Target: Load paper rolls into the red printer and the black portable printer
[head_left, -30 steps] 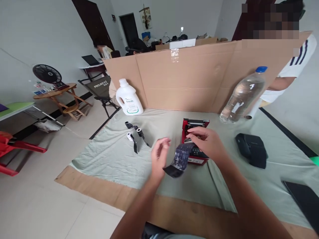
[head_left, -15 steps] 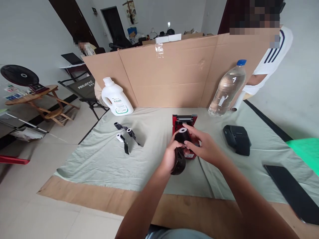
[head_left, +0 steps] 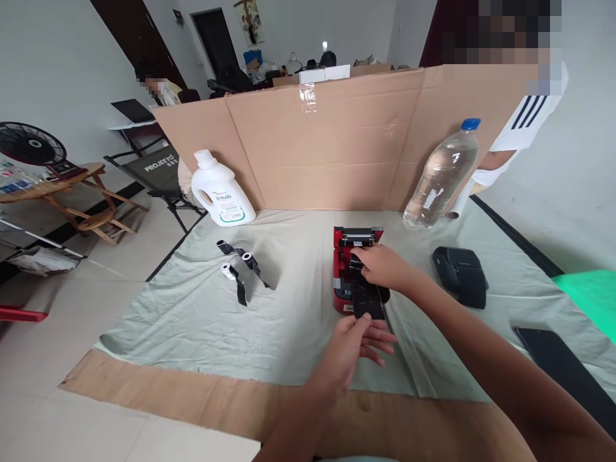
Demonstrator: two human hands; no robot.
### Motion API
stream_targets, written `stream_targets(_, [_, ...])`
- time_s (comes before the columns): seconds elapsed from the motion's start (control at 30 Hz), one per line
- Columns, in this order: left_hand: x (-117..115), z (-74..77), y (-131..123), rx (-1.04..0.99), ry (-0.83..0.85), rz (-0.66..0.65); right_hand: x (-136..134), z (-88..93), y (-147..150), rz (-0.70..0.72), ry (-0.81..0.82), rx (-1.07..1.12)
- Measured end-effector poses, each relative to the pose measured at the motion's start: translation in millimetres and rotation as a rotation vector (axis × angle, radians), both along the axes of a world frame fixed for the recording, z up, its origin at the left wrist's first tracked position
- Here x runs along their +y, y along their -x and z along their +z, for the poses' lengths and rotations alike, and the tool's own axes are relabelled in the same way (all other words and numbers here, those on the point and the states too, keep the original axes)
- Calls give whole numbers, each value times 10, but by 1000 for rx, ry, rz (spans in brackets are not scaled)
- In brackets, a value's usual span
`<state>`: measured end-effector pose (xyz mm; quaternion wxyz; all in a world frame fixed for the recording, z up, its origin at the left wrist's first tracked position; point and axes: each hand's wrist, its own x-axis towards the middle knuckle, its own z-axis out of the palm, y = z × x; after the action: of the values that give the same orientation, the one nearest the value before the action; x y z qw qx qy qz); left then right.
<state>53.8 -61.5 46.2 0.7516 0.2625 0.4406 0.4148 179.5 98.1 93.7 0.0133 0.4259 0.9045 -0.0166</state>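
A red and black printer (head_left: 342,296) stands on the cloth in front of me, its cover raised at the back. My right hand (head_left: 382,264) grips a black paper roll (head_left: 356,262) low inside its red bay. From the roll a wide black strip (head_left: 368,300) runs toward me over the printer's front edge. My left hand (head_left: 356,343) pinches the strip's loose end between thumb and forefinger, with the other fingers spread. To the left lie several small rolls (head_left: 238,260) with white cores and dark unrolled tails. Part of the held roll is hidden behind my right fingers.
A white detergent bottle (head_left: 222,192) and a clear water bottle (head_left: 443,176) stand before an upright cardboard sheet (head_left: 317,154). To the right are a black device (head_left: 461,276) and a dark phone (head_left: 568,369). People sit beyond the cardboard at left and right.
The black roll has gone from between both hands above the printer down into its bay. My left hand has moved toward me, drawing out the strip's end.
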Motion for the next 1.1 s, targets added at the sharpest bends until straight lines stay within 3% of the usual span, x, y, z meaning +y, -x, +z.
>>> stream_targets(0.1, [3, -84, 28, 249, -104, 23, -27, 30, 60, -55, 13, -58])
stream_targets(0.17, [-10, -115, 108, 491, -276, 59, -49, 56, 81, -84, 42, -71])
stream_targets(0.33, [89, -81, 441, 1169, -1000, 326, -90, 43, 115, -77, 131, -47])
stream_targets(0.47, [318, -68, 623, 1476, -1325, 56, -38, -3, 172, -105, 134, -40])
stream_targets(0.57, [431, -120, 655, 1532, -1392, -30, 22, -19, 260, -166, 141, -61])
stream_targets(0.77, [436, -177, 643, 1518, -1466, 38, -96, -65, 192, -235, 86, 24])
stream_targets(0.83, [423, -185, 646, 1492, -1496, 60, -176, -116, 19, -276, 42, 216])
stream_targets(0.97, [417, -245, 648, 1444, -1542, 110, -154, -211, -313, -531, -186, 736])
stream_targets(1.03, [412, -296, 645, 1400, -1574, 145, -49, -235, -369, -549, -167, 937])
stream_targets(1.1, [397, -349, 644, 1362, -1596, 161, 40, -258, -356, -504, -40, 1072])
